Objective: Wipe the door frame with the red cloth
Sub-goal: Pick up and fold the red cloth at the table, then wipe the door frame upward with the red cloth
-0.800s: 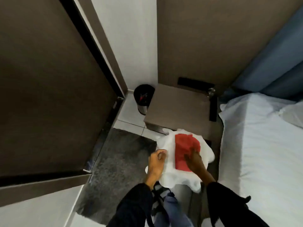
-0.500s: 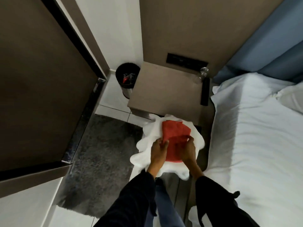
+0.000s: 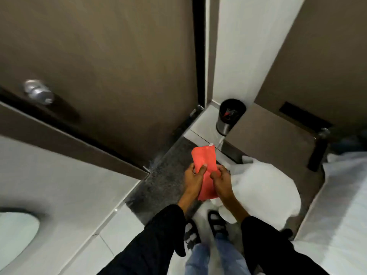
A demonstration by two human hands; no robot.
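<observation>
The folded red cloth (image 3: 204, 162) is held up in front of me above the floor. My left hand (image 3: 193, 178) grips its left edge with the thumb on top. My right hand (image 3: 221, 182) pinches its right edge lower down. The brown door (image 3: 111, 62) stands to the left with a round metal knob (image 3: 37, 92). The dark door frame (image 3: 199, 50) runs as a vertical strip between the door and the white wall, well beyond the cloth. A brown frame piece (image 3: 65, 133) crosses diagonally at lower left.
A heap of white linen (image 3: 264, 187) lies just right of my hands. A black waste bin (image 3: 230, 116) stands by a brown bedside table (image 3: 278, 135). The white bed (image 3: 341, 207) fills the right side. A dark grey mat (image 3: 164, 181) covers the floor below.
Both hands lifted the red cloth off the white linen and carried it left towards the door. My view turned left, and the door knob came into sight.
</observation>
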